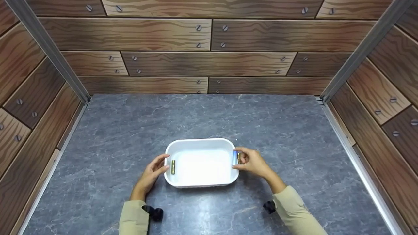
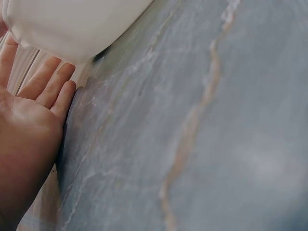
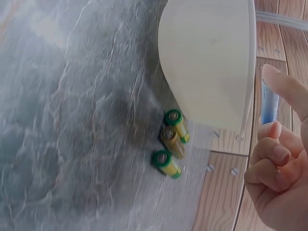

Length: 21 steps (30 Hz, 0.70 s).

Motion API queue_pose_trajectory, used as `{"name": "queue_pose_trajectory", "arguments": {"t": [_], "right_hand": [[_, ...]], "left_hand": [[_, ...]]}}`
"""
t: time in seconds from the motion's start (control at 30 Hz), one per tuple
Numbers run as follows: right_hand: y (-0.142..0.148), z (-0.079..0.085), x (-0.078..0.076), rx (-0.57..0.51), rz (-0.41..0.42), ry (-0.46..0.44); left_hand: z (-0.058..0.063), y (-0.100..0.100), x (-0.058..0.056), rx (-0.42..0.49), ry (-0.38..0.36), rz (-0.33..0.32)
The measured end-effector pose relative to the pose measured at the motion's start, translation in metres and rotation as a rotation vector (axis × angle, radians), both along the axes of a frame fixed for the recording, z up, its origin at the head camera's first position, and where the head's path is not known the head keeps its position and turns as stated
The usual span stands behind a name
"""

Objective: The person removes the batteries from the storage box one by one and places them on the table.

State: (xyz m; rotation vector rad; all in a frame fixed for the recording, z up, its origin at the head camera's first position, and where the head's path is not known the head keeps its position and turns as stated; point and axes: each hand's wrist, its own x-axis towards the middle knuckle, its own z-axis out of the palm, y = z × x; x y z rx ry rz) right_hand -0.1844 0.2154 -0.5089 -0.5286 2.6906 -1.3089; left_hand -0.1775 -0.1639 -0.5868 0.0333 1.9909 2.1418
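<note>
A white plastic tub (image 1: 201,186) stands on the table, with a gold-and-dark battery (image 1: 173,167) lying inside near its left end. My left hand (image 1: 151,176) rests against the tub's left rim; in the left wrist view, several fingers of that hand (image 2: 31,125) extend straight beside the tub wall. My right hand (image 1: 254,163) pinches a blue battery (image 3: 269,101) by its two ends between thumb and finger, at the tub's right rim. Three batteries stand on the table beside the tub: a green-and-yellow one (image 3: 176,126), a gold one (image 3: 172,142) and another green-and-yellow one (image 3: 166,163).
The grey marbled tabletop (image 1: 209,114) is bounded by wood-patterned walls (image 1: 209,63) at the back and sides. Metal posts (image 1: 49,49) rise at the back corners. Dark wrist cameras (image 1: 158,214) sit near both sleeves.
</note>
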Motion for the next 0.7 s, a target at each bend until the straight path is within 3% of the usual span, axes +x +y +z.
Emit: {"name": "queue_pose_trajectory", "arguments": {"t": [0.7], "right_hand": [[0.038,-0.017,-0.002,0.034,-0.029,-0.055]], "left_hand": [[-0.001,0.000,0.000,0.001,0.013,-0.010]]}}
